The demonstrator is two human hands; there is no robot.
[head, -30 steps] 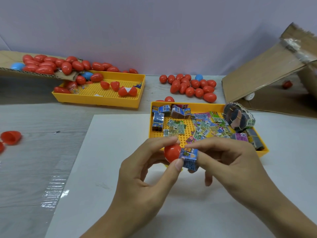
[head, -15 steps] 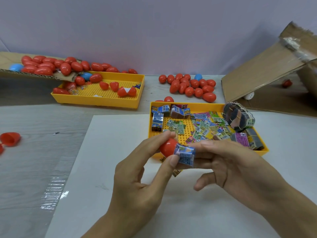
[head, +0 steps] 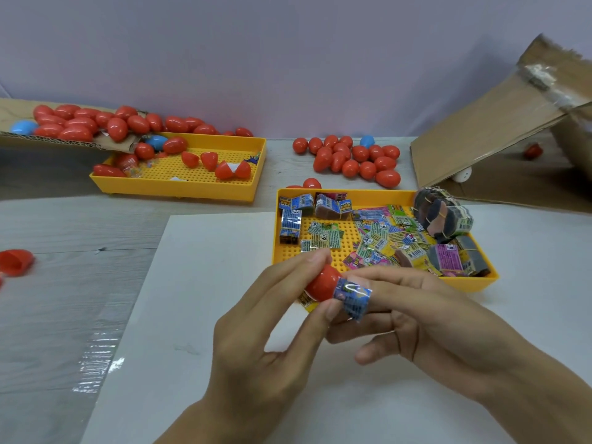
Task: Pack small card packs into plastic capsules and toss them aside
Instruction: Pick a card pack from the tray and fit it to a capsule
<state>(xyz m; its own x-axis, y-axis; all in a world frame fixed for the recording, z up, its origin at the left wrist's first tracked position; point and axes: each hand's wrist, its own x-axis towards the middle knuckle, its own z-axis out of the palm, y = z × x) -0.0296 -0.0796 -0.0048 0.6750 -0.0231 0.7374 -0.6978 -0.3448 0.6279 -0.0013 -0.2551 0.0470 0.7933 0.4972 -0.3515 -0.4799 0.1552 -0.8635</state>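
grey table point(head: 57, 315) bears white sheet point(head: 198, 315), yellow trays point(head: 179, 187).

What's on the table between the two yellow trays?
In the head view, two red plastic capsules lie on the grey tabletop between the far yellow tray and the near yellow tray of card packs.

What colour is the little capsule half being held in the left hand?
Red. The capsule half, pinched by the left hand, shows best in the head view.

Tilted cardboard flap point(head: 490, 129) at right, white sheet point(head: 198, 315) on grey table point(head: 64, 302)
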